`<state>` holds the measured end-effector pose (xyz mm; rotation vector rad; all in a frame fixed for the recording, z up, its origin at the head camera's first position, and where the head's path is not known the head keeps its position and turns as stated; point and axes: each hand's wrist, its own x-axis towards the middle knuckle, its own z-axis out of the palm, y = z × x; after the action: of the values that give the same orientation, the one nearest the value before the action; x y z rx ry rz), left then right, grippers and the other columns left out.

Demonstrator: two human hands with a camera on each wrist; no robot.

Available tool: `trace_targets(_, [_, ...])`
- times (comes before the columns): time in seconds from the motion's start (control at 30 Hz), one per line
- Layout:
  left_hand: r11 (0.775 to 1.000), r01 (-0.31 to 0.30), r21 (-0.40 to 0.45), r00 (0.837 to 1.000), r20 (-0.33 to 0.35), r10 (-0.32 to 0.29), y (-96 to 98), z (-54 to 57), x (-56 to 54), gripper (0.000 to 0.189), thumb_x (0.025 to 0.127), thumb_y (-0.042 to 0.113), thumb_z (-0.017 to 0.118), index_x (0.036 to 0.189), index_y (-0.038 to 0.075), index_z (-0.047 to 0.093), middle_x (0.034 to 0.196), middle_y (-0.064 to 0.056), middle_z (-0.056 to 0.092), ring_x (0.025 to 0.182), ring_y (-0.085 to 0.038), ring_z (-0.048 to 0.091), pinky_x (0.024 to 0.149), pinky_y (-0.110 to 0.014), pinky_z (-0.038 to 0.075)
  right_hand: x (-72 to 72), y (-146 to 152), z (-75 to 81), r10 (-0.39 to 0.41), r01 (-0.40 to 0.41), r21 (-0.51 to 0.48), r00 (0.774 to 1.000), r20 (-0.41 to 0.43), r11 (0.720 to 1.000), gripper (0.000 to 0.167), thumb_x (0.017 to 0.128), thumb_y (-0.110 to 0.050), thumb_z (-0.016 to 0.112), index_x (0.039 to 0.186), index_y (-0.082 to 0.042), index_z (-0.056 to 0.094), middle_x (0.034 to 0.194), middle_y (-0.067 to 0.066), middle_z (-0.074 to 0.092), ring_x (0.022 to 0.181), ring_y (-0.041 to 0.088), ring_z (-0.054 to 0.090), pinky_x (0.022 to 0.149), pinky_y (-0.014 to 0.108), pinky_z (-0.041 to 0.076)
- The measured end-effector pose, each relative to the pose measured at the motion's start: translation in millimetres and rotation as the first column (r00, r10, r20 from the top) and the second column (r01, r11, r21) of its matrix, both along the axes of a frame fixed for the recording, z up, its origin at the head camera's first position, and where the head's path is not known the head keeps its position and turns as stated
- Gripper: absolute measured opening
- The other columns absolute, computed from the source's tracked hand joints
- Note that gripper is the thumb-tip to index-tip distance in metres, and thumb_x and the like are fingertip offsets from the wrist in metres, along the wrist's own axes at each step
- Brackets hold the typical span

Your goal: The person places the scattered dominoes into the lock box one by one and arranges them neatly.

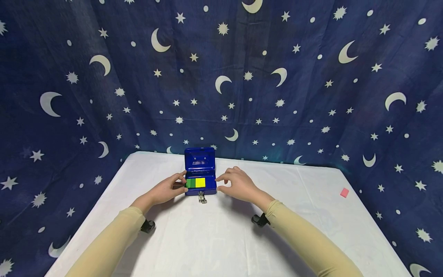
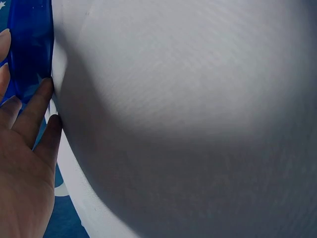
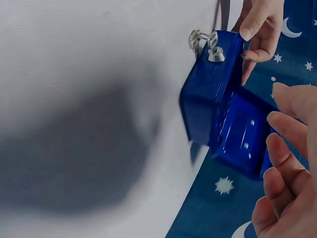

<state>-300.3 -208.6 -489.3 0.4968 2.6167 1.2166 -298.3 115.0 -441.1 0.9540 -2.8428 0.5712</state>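
A blue metal cash box (image 1: 211,191) stands on the table with its lid (image 1: 199,158) raised at the back. Flat green pieces (image 1: 190,183) and a yellow piece (image 1: 200,182) lie side by side inside. Keys (image 1: 202,199) hang from the lock on the front wall. My left hand (image 1: 165,188) rests its fingertips and thumb along the box's left side, fingers fairly straight in the left wrist view. At the right side, my right hand (image 1: 238,184) holds its fingers loosely bent and spread; in the right wrist view nothing is between them.
A small pink rectangular piece (image 1: 344,192) lies far right on the white-covered table (image 1: 207,242). Behind the table hangs a dark blue curtain (image 1: 249,96) with moons and stars. Dark wrist cameras (image 1: 260,220) jut out below both sleeves.
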Motion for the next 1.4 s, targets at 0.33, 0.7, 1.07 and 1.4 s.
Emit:
trace_targets(0.33, [1.0, 0.0, -0.008, 1.0, -0.011, 0.0, -1.8, 0.6, 0.7, 0.031, 0.099, 0.035, 0.068, 0.117, 0.014, 0.054, 0.167, -0.004, 0.024, 0.131, -0.029, 0.056, 0.113, -0.052, 0.038, 11.4, 46, -9.3, -0.089, 0.092, -0.187, 0.996, 0.023, 0.978, 0.027, 0.092, -0.039, 0.074, 0.118, -0.029, 0.076, 0.096, -0.011, 0.063, 0.094, 0.009, 0.05, 0.08, 0.034, 0.048])
trace_targets(0.7, [1.0, 0.008, 0.008, 1.0, -0.019, -0.008, -1.9, -1.8, 1.5, 0.031, 0.1, 0.033, 0.067, 0.119, 0.012, 0.054, 0.167, -0.005, 0.024, 0.131, -0.029, 0.056, 0.113, -0.051, 0.039, 22.4, 80, -20.9, -0.15, 0.16, -0.21, 0.987, 0.064, 0.964, 0.03, 0.092, -0.036, 0.075, 0.121, -0.026, 0.075, 0.096, -0.014, 0.061, 0.099, 0.011, 0.053, 0.084, 0.036, 0.05])
trace_targets(1.07, [1.0, 0.003, 0.0, 1.0, -0.014, -0.003, -2.2, -1.8, 2.7, 0.03, 0.1, 0.034, 0.067, 0.118, 0.014, 0.053, 0.167, -0.005, 0.024, 0.132, -0.03, 0.056, 0.114, -0.053, 0.038, 29.9, 119, -38.2, -0.215, 0.225, -0.223, 0.974, 0.07, 0.948, 0.033, 0.093, -0.034, 0.075, 0.123, -0.019, 0.074, 0.103, -0.003, 0.068, 0.097, 0.016, 0.054, 0.081, 0.038, 0.048])
trace_targets(1.4, [1.0, 0.004, -0.007, 1.0, -0.021, -0.004, -2.5, -3.1, 2.2, 0.032, 0.099, 0.036, 0.068, 0.118, 0.015, 0.054, 0.167, -0.004, 0.025, 0.132, -0.029, 0.056, 0.115, -0.055, 0.035, 33.4, 163, -43.9, -0.32, 0.329, -0.246, 0.944, 0.077, 0.911, 0.035, 0.094, -0.035, 0.074, 0.124, -0.018, 0.073, 0.105, -0.001, 0.068, 0.099, 0.021, 0.057, 0.081, 0.041, 0.048])
